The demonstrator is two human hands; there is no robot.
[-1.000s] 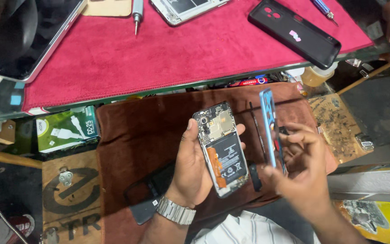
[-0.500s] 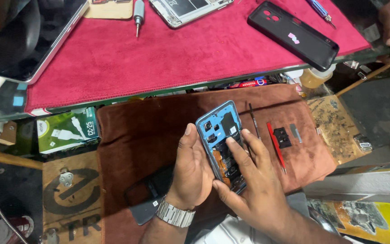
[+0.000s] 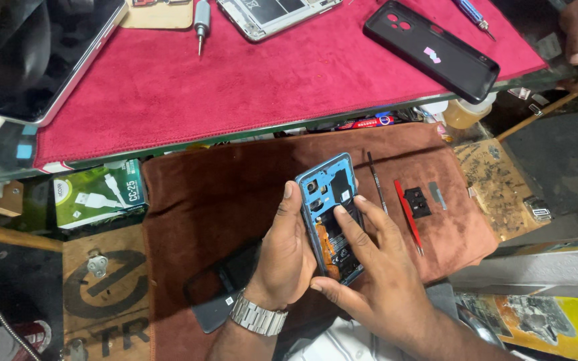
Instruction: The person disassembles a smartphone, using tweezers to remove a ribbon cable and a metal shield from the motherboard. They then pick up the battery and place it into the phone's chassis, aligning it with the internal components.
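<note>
Left hand [image 3: 287, 257] cradles an opened phone [image 3: 332, 217] from below, fingers curled round its edge, above the brown cloth [image 3: 235, 194]. Right hand [image 3: 376, 267] lies flat over the lower half, fingers pressing on the exposed blue frame, holding nothing else. Uneven pressure could bend the frame or pinch the orange flex; a slip could drop it onto the red tweezers [image 3: 409, 215] nearby.

— What do we see on our left wrist?
— A silver metal link watch [image 3: 257, 315], its band wrapping the wrist below our left hand [image 3: 282, 257].
— And our right hand [image 3: 376, 277]?
— We wear nothing on it; both forearms are uncovered. Below them we see a white, thinly striped garment [image 3: 342, 344].
</note>
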